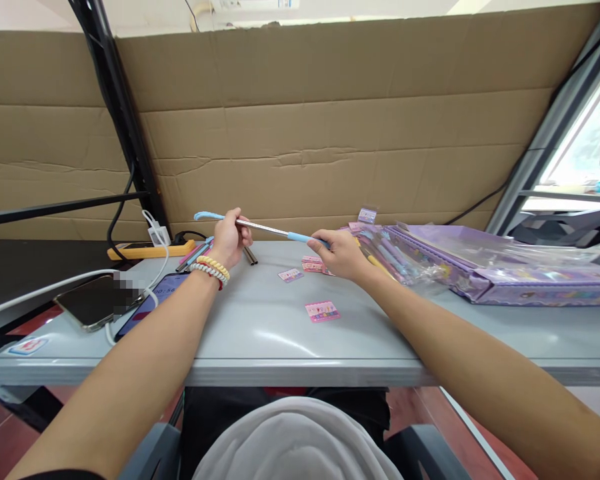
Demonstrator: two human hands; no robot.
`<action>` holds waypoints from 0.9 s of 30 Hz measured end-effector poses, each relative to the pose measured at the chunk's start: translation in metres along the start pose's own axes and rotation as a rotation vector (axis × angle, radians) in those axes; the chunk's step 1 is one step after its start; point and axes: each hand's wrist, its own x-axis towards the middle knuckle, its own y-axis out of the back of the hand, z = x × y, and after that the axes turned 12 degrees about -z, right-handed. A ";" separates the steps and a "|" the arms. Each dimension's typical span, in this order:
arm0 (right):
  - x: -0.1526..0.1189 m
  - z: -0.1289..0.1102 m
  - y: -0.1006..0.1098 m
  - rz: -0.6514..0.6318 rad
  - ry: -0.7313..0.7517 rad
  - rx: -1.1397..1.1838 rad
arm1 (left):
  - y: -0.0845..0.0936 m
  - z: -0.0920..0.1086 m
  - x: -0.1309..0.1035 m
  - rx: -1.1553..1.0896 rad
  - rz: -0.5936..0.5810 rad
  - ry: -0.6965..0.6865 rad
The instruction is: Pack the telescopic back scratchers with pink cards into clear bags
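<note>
A long thin rod (267, 229), silver in the middle with light blue ends, is stretched between my two hands above the grey table (260, 333). My left hand (231, 239) is closed round its left part, with a light blue hooked tip sticking out to the left. Its light blue right end is held in my closed right hand (341, 253). Below the rod lie a pink card (323, 311), a smaller card (291, 275) and a small pile of pink cards (312, 264) beside my right hand.
On the right are clear-wrapped pens (397, 257) and a purple box (510, 267). At left lie two phones (91, 303), a yellow power strip (153, 251), white cables and colored sticks (196, 255). Brown metallic tubes (250, 255) rest behind my left hand. Cardboard (330, 120) stands behind.
</note>
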 end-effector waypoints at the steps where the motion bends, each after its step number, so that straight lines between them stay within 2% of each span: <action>1: 0.000 0.000 0.001 -0.012 -0.015 0.032 | 0.000 0.001 -0.001 -0.017 -0.035 0.004; 7: 0.000 0.004 0.004 -0.197 -0.183 0.275 | -0.004 0.003 -0.005 -0.058 -0.132 0.028; 9: 0.000 0.004 0.004 -0.191 -0.169 0.247 | -0.004 0.003 -0.006 -0.053 -0.146 0.037; 12: 0.000 0.005 0.001 -0.129 -0.062 0.096 | -0.002 0.004 -0.005 -0.054 -0.177 0.064; 17: 0.001 0.010 -0.003 -0.140 -0.004 -0.021 | 0.001 0.006 -0.005 -0.043 -0.223 0.102; 22: 0.001 0.009 0.000 -0.150 -0.024 -0.005 | 0.002 0.005 -0.004 0.002 -0.229 0.100; 27: 0.001 0.009 0.004 -0.239 -0.106 0.175 | 0.002 0.006 -0.008 0.025 -0.349 0.164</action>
